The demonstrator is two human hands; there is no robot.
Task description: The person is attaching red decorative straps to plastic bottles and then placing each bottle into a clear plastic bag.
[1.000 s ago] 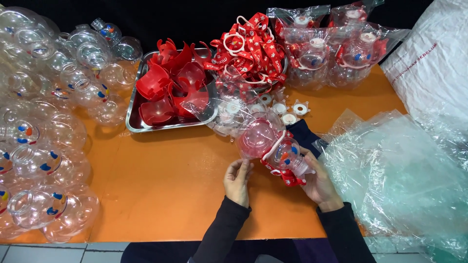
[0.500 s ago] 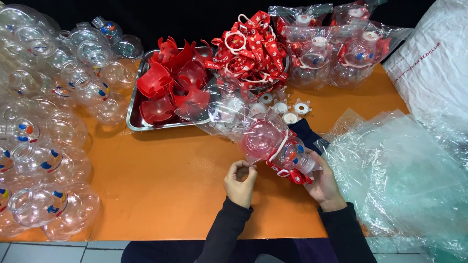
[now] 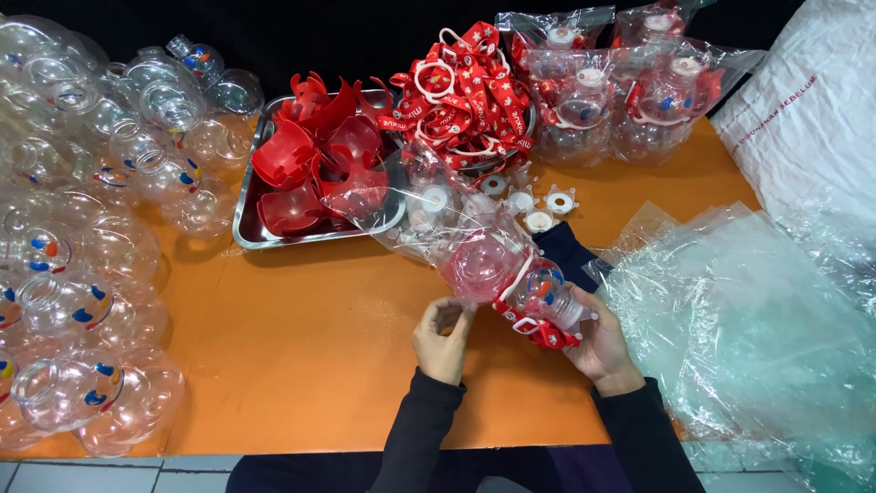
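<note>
Orange bench [image 3: 301, 356], seen from above. Both hands hold one item low at centre: a clear bottle with red strap [image 3: 534, 297], partly sheathed in a clear plastic bag [image 3: 438, 219] that trails up-left toward the tray. Left hand [image 3: 443, 340]: fingers curled on the bottle's base end. Right hand [image 3: 602, 342]: cupped under the strap end. Metal tray [image 3: 251, 233] of red cups [image 3: 319, 169], behind. Red straps [image 3: 465, 87], heaped beyond. Bare clear bottles [image 3: 82, 237], far left. Bagged bottles [image 3: 620, 91], top right. Loose bags [image 3: 748, 319], right.

Glossy clear plastic bottle [image 3: 511, 278]; shiny metal tray [image 3: 248, 233]; crinkly plastic bags [image 3: 757, 319].
</note>
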